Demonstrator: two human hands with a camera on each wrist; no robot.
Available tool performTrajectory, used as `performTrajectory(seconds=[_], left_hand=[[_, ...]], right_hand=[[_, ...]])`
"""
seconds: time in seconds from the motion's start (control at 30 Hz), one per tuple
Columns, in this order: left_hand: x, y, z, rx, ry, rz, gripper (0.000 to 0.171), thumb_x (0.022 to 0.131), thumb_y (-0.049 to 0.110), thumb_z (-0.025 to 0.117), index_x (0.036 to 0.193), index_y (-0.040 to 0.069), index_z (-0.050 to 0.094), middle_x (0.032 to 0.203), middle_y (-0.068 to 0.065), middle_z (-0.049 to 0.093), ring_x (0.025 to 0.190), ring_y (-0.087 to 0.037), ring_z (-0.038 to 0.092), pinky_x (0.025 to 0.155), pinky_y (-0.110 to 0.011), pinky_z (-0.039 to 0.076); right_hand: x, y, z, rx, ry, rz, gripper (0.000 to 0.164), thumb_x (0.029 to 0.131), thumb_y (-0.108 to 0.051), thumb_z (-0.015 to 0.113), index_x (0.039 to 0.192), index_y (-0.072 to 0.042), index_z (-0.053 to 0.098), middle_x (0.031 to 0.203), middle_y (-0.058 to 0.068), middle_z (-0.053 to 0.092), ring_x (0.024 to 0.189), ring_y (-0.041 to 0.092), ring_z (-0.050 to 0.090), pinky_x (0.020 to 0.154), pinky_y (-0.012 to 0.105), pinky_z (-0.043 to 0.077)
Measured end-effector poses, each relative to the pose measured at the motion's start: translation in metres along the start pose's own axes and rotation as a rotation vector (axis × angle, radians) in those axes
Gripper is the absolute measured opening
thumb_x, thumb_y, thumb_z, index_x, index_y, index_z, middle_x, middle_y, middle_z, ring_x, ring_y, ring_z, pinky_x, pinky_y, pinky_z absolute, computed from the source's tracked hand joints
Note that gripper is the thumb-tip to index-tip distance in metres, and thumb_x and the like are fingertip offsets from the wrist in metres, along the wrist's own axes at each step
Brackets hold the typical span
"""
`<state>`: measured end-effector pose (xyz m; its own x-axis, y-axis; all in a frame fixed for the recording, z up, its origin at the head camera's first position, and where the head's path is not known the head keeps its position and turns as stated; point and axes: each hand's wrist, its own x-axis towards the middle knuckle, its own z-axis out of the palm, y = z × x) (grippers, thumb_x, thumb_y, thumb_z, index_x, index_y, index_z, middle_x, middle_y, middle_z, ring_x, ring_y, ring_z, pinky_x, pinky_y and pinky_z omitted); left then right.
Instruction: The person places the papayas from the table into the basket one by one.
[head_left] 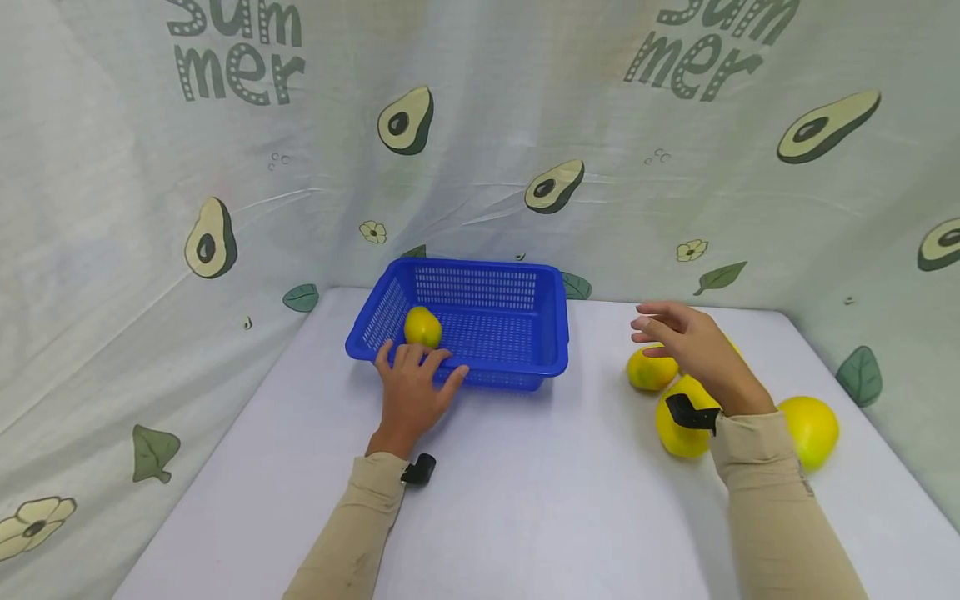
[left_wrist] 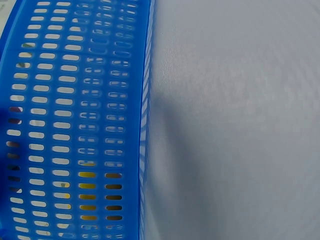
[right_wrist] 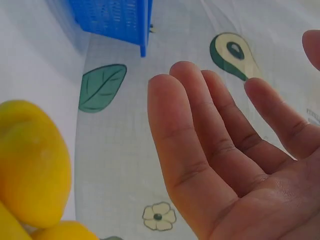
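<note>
A blue plastic basket (head_left: 491, 367) with slotted walls stands at the back of the table. One yellow fruit (head_left: 423, 327) lies inside it, near the left front corner. My left hand (head_left: 412, 387) holds the front rim, fingers curled over it; in the left wrist view the slotted wall (left_wrist: 75, 120) fills the left side. My right hand (head_left: 693, 354) hovers over a group of yellow fruits at the right, fingers loosely bent and nothing in them. A smaller fruit (head_left: 651, 369) and a larger one (head_left: 682, 425) show beside it, partly covered by hand and wrist camera.
Another big yellow fruit (head_left: 810, 429) lies to the right of my right sleeve. The white table (head_left: 540, 492) extends in front of the basket. Behind and at the sides hangs a pale cloth (head_left: 480, 108) printed with avocados and leaves.
</note>
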<state>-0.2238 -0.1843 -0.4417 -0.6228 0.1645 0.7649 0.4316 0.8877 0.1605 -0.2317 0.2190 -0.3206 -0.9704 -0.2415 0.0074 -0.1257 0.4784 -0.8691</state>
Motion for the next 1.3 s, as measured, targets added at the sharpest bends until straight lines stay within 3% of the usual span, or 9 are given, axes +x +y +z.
performTrajectory(seconds=[0.2, 0.53, 0.73, 0.83, 0.97, 1.1, 1.3], left_hand=[[-0.002, -0.001, 0.000, 0.003, -0.014, 0.000, 0.050, 0.096, 0.057, 0.056, 0.106, 0.011, 0.074, 0.096, -0.011, 0.063, 0.101, -0.034, 0.055, 0.110, -0.065, 0.017], [0.000, -0.004, 0.001, -0.006, -0.018, -0.008, 0.049, 0.096, 0.056, 0.057, 0.107, 0.011, 0.074, 0.096, -0.010, 0.062, 0.103, -0.034, 0.055, 0.111, -0.064, 0.015], [-0.005, -0.003, 0.003, -0.006, -0.023, -0.011, 0.048, 0.094, 0.056, 0.060, 0.105, 0.011, 0.074, 0.096, -0.010, 0.062, 0.103, -0.035, 0.055, 0.110, -0.065, 0.016], [-0.005, -0.002, 0.003, -0.006, -0.021, -0.007, 0.049, 0.095, 0.056, 0.059, 0.105, 0.011, 0.074, 0.097, -0.010, 0.062, 0.102, -0.035, 0.055, 0.109, -0.065, 0.017], [-0.001, -0.001, 0.003, -0.004, -0.015, 0.002, 0.050, 0.096, 0.057, 0.057, 0.107, 0.011, 0.073, 0.098, -0.011, 0.063, 0.103, -0.034, 0.055, 0.110, -0.065, 0.016], [0.002, -0.001, 0.004, 0.005, -0.012, 0.004, 0.049, 0.096, 0.057, 0.058, 0.107, 0.011, 0.073, 0.097, -0.011, 0.062, 0.102, -0.034, 0.055, 0.110, -0.064, 0.017], [0.002, -0.001, 0.004, 0.006, -0.004, -0.011, 0.047, 0.094, 0.054, 0.061, 0.106, 0.011, 0.074, 0.096, -0.010, 0.062, 0.101, -0.034, 0.055, 0.110, -0.064, 0.017]], right_hand=[[-0.011, 0.010, -0.002, -0.105, -0.015, -0.004, 0.058, 0.105, -0.043, 0.047, 0.149, -0.006, 0.041, 0.135, 0.020, 0.058, 0.116, 0.038, 0.060, 0.090, 0.038, 0.055], [-0.023, 0.018, -0.006, -0.078, -0.018, -0.059, 0.049, 0.107, -0.034, 0.049, 0.144, -0.003, 0.045, 0.133, 0.023, 0.059, 0.108, 0.025, 0.065, 0.087, 0.034, 0.056], [-0.036, 0.032, -0.007, -0.118, 0.093, -0.049, 0.055, 0.104, -0.041, 0.051, 0.145, -0.005, 0.047, 0.132, 0.020, 0.059, 0.100, 0.017, 0.068, 0.083, 0.023, 0.054], [-0.041, 0.035, -0.009, -0.149, 0.176, -0.006, 0.059, 0.103, -0.048, 0.051, 0.144, -0.006, 0.048, 0.130, 0.018, 0.060, 0.099, 0.022, 0.067, 0.081, 0.019, 0.053], [-0.043, 0.037, -0.013, -0.196, 0.240, 0.076, 0.067, 0.102, -0.054, 0.047, 0.144, -0.003, 0.047, 0.128, 0.023, 0.059, 0.104, 0.036, 0.063, 0.086, 0.036, 0.053], [-0.045, 0.042, -0.016, -0.252, 0.235, 0.142, 0.075, 0.101, -0.059, 0.044, 0.144, 0.002, 0.045, 0.136, 0.029, 0.052, 0.111, 0.043, 0.057, 0.090, 0.057, 0.048], [-0.047, 0.052, -0.022, -0.319, 0.213, 0.179, 0.076, 0.101, -0.058, 0.043, 0.145, 0.003, 0.042, 0.141, 0.032, 0.046, 0.124, 0.048, 0.046, 0.093, 0.061, 0.045]])
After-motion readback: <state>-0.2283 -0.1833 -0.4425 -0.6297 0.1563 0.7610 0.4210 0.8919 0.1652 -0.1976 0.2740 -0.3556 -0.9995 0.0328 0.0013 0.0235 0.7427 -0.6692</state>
